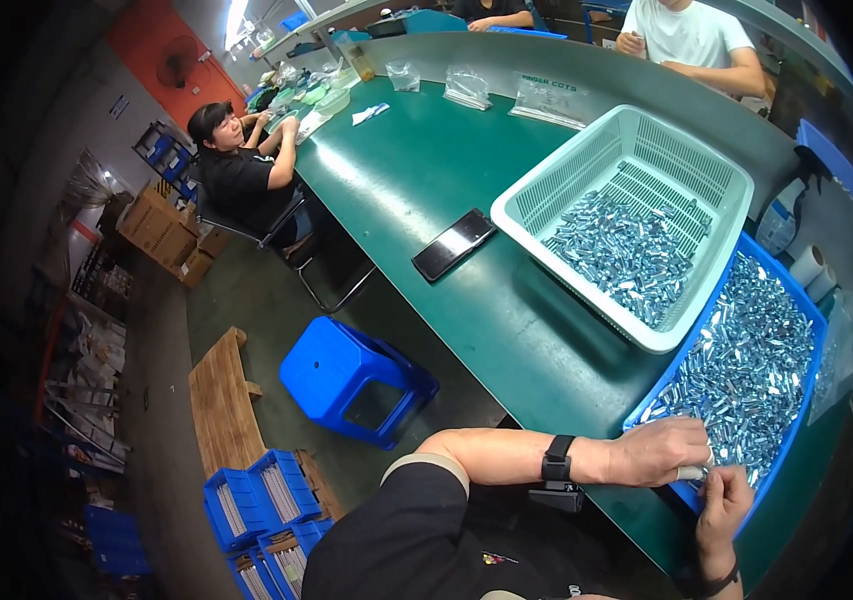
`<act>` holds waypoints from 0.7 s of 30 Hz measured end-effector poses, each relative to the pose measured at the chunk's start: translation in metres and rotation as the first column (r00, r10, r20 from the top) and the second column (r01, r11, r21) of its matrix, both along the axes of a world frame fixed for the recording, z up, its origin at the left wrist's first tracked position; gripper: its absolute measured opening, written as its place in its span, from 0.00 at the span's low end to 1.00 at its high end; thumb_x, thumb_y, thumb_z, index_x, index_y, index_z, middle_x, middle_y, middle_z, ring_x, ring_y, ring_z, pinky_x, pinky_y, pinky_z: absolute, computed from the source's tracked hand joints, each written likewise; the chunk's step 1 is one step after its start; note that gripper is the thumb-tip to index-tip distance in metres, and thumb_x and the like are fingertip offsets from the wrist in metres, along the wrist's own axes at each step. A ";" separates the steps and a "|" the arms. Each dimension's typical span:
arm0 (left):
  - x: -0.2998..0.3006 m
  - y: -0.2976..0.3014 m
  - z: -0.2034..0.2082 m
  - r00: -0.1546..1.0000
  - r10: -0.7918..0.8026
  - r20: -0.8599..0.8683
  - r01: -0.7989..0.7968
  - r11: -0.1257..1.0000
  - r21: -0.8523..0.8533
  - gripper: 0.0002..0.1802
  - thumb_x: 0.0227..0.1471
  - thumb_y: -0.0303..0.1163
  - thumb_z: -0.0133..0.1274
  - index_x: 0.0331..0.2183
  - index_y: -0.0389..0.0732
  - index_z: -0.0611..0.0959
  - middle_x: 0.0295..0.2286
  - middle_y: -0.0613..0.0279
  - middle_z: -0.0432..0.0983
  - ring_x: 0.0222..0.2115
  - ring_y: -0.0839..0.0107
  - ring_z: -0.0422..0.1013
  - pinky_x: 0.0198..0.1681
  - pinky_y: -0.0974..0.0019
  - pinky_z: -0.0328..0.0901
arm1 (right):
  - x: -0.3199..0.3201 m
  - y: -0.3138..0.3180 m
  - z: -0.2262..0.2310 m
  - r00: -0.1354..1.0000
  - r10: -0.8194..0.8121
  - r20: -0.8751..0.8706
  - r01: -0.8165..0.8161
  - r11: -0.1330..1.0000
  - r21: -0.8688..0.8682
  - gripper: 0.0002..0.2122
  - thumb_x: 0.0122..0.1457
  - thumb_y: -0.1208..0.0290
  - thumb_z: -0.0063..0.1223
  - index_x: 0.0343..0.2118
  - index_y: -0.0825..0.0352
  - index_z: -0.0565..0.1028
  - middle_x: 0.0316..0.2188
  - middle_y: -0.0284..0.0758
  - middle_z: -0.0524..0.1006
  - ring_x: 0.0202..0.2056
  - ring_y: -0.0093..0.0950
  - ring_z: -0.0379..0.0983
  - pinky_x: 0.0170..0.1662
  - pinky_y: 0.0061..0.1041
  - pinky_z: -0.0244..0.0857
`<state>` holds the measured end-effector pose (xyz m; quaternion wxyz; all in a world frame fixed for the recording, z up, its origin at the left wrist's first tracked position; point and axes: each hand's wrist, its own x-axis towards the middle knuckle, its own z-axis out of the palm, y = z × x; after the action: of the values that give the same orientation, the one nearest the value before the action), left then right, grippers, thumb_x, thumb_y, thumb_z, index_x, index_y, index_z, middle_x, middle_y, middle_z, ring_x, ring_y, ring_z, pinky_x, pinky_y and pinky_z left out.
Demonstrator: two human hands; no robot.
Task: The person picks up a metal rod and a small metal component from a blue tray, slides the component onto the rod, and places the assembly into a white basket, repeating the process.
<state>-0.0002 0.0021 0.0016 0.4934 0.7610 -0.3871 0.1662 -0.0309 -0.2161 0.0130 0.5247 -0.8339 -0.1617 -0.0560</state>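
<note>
My left hand (661,452), with a black band on its wrist, is closed over the near end of a blue tray (815,330). Small shiny metal cylindrical parts (747,350) fill the tray. My right hand (725,503) is closed just beside it, thumb and fingers pressed together. Pale finger covers show on the fingers of my left hand. Whatever lies between the fingers of either hand is hidden or too small to name. A pale green plastic basket (527,235) stands beyond the tray, with more of the metal parts (622,250) inside.
A black phone (455,244) lies on the green table (387,185) left of the basket. Clear bags (467,85) line the back edge. A blue stool (347,375) and blue bins (257,500) stand on the floor. A co-worker (247,180) sits at the far left.
</note>
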 end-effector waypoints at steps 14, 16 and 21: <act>-0.006 0.001 0.012 0.999 -0.015 0.048 0.013 0.999 0.053 0.10 0.49 0.29 0.63 0.33 0.38 0.79 0.28 0.58 0.70 0.34 0.56 0.69 0.37 0.55 0.65 | -0.002 -0.002 0.001 0.998 0.001 -0.070 0.004 0.998 0.063 0.13 0.67 0.68 0.53 0.25 0.69 0.71 0.16 0.32 0.71 0.19 0.22 0.65 0.24 0.24 0.55; -0.008 0.001 0.013 0.998 -0.011 0.056 0.007 0.998 0.069 0.10 0.49 0.29 0.63 0.33 0.38 0.79 0.28 0.58 0.70 0.34 0.56 0.69 0.37 0.55 0.65 | -0.001 -0.002 0.002 1.000 0.014 -0.021 -0.013 0.999 0.043 0.14 0.67 0.69 0.52 0.24 0.69 0.71 0.16 0.32 0.71 0.19 0.22 0.65 0.24 0.24 0.55; -0.009 0.002 0.015 0.997 -0.010 0.079 0.004 0.997 0.082 0.10 0.49 0.29 0.63 0.34 0.37 0.79 0.29 0.58 0.70 0.34 0.56 0.69 0.37 0.56 0.65 | 0.000 -0.008 0.002 0.998 0.062 -0.010 -0.061 0.998 0.017 0.15 0.67 0.69 0.51 0.23 0.70 0.71 0.16 0.33 0.71 0.19 0.23 0.65 0.24 0.25 0.55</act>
<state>-0.0095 0.0037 0.0166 0.4468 0.7719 -0.4156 0.1788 -0.0307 -0.2236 0.0147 0.5339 -0.8244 -0.1841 -0.0369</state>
